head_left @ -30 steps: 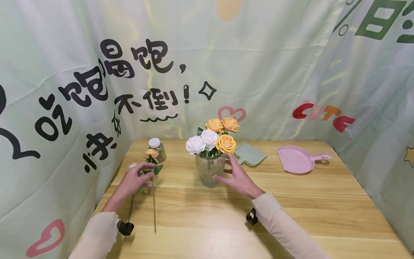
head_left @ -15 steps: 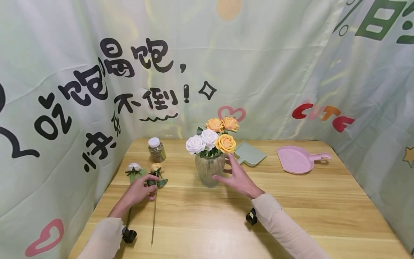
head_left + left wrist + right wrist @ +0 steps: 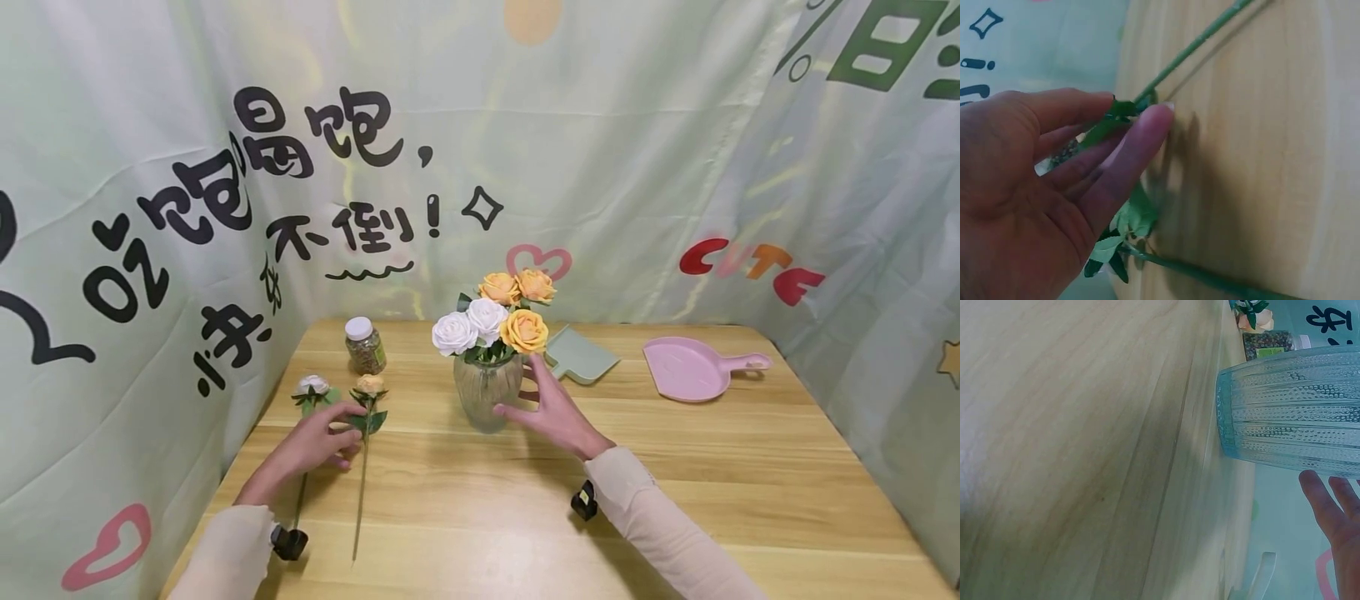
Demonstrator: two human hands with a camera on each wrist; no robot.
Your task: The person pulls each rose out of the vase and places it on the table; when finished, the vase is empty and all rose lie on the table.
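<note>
A ribbed glass vase (image 3: 487,396) with white roses (image 3: 454,333) and yellow-orange roses (image 3: 523,332) stands mid-table. My right hand (image 3: 553,414) holds its right side, thumb in front and fingers behind; the right wrist view shows fingertips at the glass (image 3: 1291,412). On the left, a peach rose (image 3: 370,385) lies with its long stem (image 3: 361,492) toward me. My left hand (image 3: 318,440) hovers beside its leaves, thumb and fingers parted, and the left wrist view shows the green stem (image 3: 1188,53) passing behind the fingertips. A white rose (image 3: 312,386) lies farther left, partly hidden by that hand.
A white-lidded jar (image 3: 365,346) of dark grains stands at the back left. Behind the vase lies a grey-green dustpan-shaped board (image 3: 585,356). A pink pan-shaped tray (image 3: 688,369) with a handle is at the right. Printed cloth (image 3: 622,167) hangs behind the table.
My left hand lowered the peach rose to the table, let go of it and shifted slightly left. The right hand and the vase have kept their place.
</note>
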